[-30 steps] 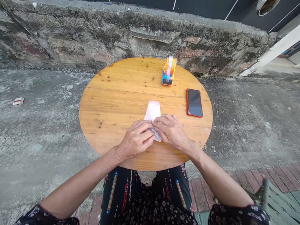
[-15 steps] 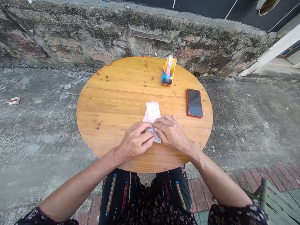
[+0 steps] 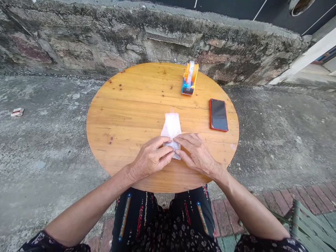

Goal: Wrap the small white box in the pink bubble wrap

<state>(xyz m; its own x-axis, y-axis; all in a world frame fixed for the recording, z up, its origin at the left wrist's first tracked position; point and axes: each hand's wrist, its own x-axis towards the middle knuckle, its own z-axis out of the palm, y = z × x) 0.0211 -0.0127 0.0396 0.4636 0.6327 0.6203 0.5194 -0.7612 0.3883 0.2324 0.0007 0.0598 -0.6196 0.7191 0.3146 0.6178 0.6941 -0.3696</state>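
Note:
A small, thin white sheet [image 3: 172, 126], wrinkled and perhaps tissue or plastic, lies near the middle of the round wooden table [image 3: 126, 115]. Its lower part looks bluish and folded over. My left hand [image 3: 154, 154] grips the sheet's lower left edge, fingers bent and the thumb close to them. On the opposite edge, my right hand [image 3: 194, 152] holds the sheet with the index fingertip and thumb, which stand slightly apart. The fingertips of both hands almost meet across the fold and hide some of its edges.
An orange and blue tape dispenser [image 3: 189, 78] stands at the table's far edge. A phone in a red case [image 3: 218, 114] lies to the right. Behind the table runs a rough stone wall [image 3: 105, 42]. A green slatted chair [image 3: 312, 224] is at lower right.
My right hand has shifted slightly right, and its thumb and index finger have spread apart, showing more of the fold. My left hand stays nearly in place.

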